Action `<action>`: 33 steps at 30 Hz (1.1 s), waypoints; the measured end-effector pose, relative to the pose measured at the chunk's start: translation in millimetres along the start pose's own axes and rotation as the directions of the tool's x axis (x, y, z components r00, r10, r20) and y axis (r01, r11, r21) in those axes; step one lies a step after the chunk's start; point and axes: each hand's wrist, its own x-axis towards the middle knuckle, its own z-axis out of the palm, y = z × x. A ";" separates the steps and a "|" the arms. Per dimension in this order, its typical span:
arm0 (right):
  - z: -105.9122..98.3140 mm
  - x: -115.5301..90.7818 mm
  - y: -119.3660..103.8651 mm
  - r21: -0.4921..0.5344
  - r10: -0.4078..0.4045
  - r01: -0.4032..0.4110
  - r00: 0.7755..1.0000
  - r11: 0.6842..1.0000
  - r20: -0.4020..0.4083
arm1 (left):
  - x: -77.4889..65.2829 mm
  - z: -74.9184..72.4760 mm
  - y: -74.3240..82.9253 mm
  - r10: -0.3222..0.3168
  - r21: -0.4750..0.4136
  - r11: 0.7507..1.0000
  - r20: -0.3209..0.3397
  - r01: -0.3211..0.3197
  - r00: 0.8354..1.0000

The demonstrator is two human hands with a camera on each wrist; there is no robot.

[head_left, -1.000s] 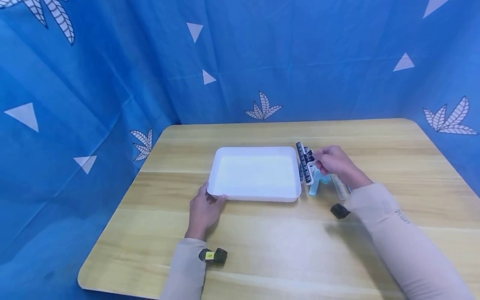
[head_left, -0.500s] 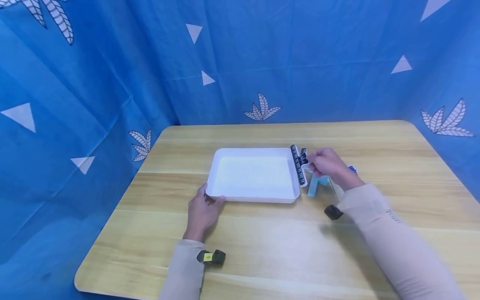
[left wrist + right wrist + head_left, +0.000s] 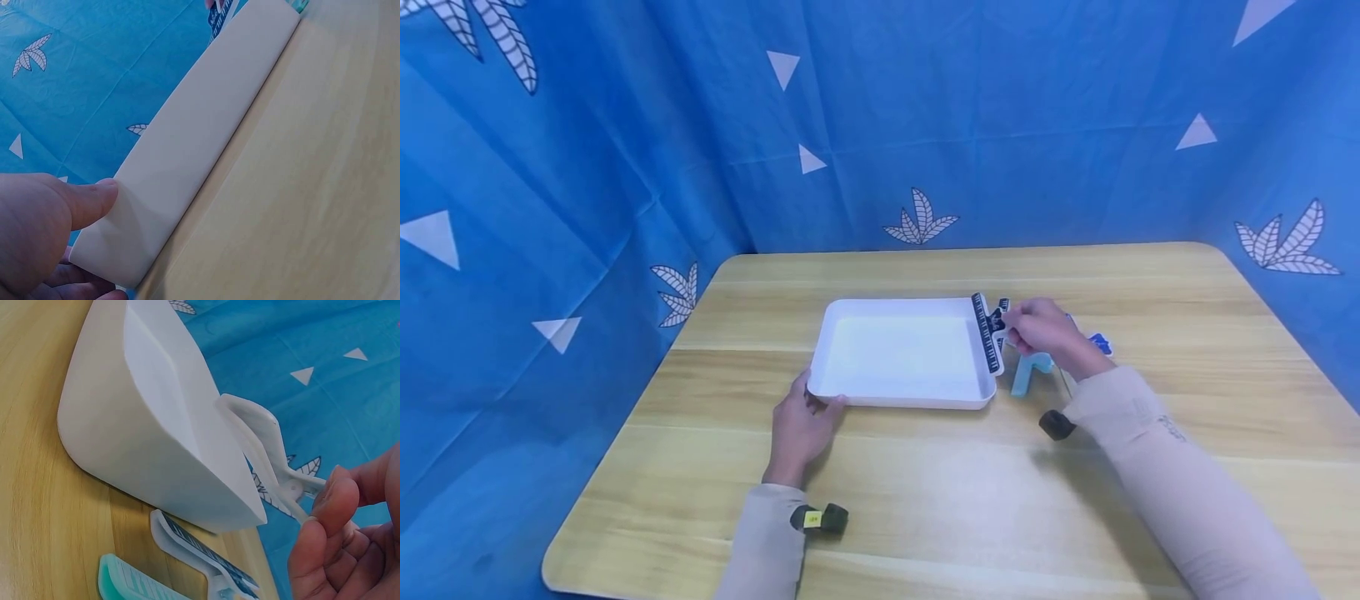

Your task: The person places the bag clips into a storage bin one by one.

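A white rectangular tray [image 3: 898,354] lies on the table. My left hand [image 3: 801,429] grips its near left corner; in the left wrist view the thumb [image 3: 94,200] presses the front wall while the other fingers lie round the corner. With thumb and fingertips, my right hand [image 3: 1041,327] pinches the handles of a white clip [image 3: 269,440] printed with black piano keys. This clip's long jaw overlaps the tray's right rim in the head view. Below it, a second piano-key clip [image 3: 200,550] lies beside the tray wall, near a light blue-green clip [image 3: 1022,377].
A dark blue piece [image 3: 1101,343] shows beyond my right wrist. Both wrists carry small black cameras, one of them on the left sleeve [image 3: 833,518]. The wooden table [image 3: 925,500] has rounded corners, and a blue patterned cloth [image 3: 880,100] hangs behind it.
My right hand has moved left with the piano-key clip, from beside the tray to over its right rim. The left hand keeps its grip on the tray corner.
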 end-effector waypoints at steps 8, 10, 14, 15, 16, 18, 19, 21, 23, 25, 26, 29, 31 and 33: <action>3.0 3.8 -4.2 0.013 0.007 -0.007 1.000 1.000 0.028 | 1.8 -0.5 -0.7 0.006 -0.005 1.000 0.004 -0.006 1.000; 3.5 3.8 -5.7 0.018 0.016 -0.016 0.999 1.000 0.036 | 1.9 -0.2 -0.9 0.007 -0.006 1.000 0.004 -0.007 1.000; 5.7 5.5 -7.5 0.032 0.017 -0.019 0.998 0.999 0.056 | 1.3 0.4 -2.3 0.005 -0.008 1.000 0.001 -0.005 1.000; 6.2 6.0 -7.6 0.030 0.016 -0.018 0.998 0.999 0.059 | 1.1 0.5 -2.5 0.005 -0.010 1.000 0.001 -0.005 1.000; 6.7 6.7 -7.5 0.032 0.015 -0.017 0.998 0.999 0.061 | 1.0 0.6 -2.8 0.005 -0.010 1.000 0.001 -0.005 1.000; 7.6 8.0 -7.1 0.030 0.016 -0.018 0.998 0.999 0.058 | 1.1 1.0 -3.3 0.007 -0.008 1.000 0.000 -0.007 1.000; 8.1 8.5 -7.1 0.029 0.020 -0.021 0.998 0.999 0.055 | 1.0 1.0 -3.1 0.008 -0.006 1.000 0.000 -0.008 1.000; 8.9 9.7 -6.6 0.028 0.024 -0.026 0.998 0.999 0.051 | 1.1 1.0 -3.0 0.010 -0.005 1.000 0.002 -0.010 1.000; 10.0 10.5 -6.7 0.028 0.029 -0.030 0.998 0.999 0.051 | 1.1 1.0 -3.2 0.008 -0.004 1.000 0.003 -0.008 1.000; 11.1 11.0 -6.9 0.027 0.030 -0.031 0.998 0.999 0.047 | 1.1 0.9 -2.9 0.010 -0.007 1.000 0.002 -0.010 1.000; 11.6 11.2 -6.8 0.025 0.027 -0.029 0.999 0.999 0.044 | 1.1 0.8 -3.1 0.017 -0.011 1.000 0.001 -0.017 1.000; 13.6 11.9 -6.3 0.015 0.017 -0.018 0.999 1.000 0.038 | 1.1 0.9 -3.9 0.035 -0.015 0.999 -0.006 -0.035 0.999; 15.4 12.7 -5.4 0.012 0.023 -0.024 0.999 1.000 0.043 | 0.4 0.6 -4.7 0.038 -0.012 0.999 -0.012 -0.038 0.999; 14.8 13.9 -5.5 0.007 0.031 -0.032 0.998 0.999 0.057 | 1.2 1.0 -4.0 0.037 -0.008 0.999 -0.013 -0.037 0.999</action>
